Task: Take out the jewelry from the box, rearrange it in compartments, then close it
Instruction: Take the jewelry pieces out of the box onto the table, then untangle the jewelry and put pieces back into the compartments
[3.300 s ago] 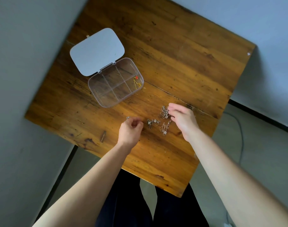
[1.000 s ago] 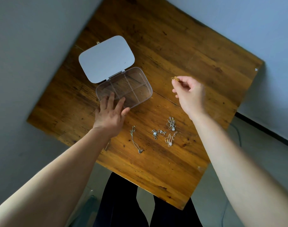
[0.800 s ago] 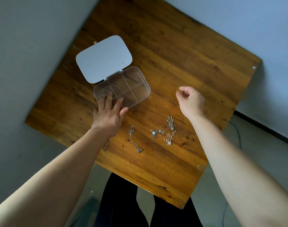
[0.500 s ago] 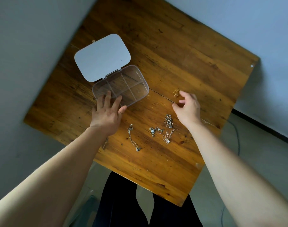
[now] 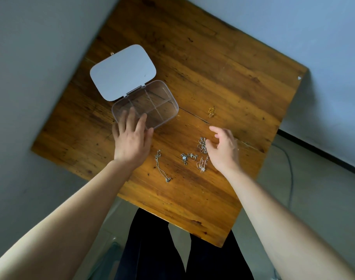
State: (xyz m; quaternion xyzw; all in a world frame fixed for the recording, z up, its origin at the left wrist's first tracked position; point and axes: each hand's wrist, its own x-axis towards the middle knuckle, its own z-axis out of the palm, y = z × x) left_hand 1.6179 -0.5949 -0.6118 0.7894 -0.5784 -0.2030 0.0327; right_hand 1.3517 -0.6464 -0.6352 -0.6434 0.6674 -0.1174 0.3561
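Since half a second earlier, the right hand (image 5: 223,148) had drawn back from the small gold trinket (image 5: 211,111), left lying alone on the worn brown wooden table (image 5: 223,63), and hovered with fingers spread and empty over a tangled silver chain cluster (image 5: 202,145). The left hand (image 5: 132,138) lay flat and open, steadying the near edge of the clear plastic compartment box (image 5: 164,104), which looked empty, its pale grey rounded lid (image 5: 123,72) hinged back. A thin silver necklace (image 5: 161,167) and two more silver pieces lay just beside. Fine chains likely snag; pinching one piece at a time and lowering it into its own compartment would suit
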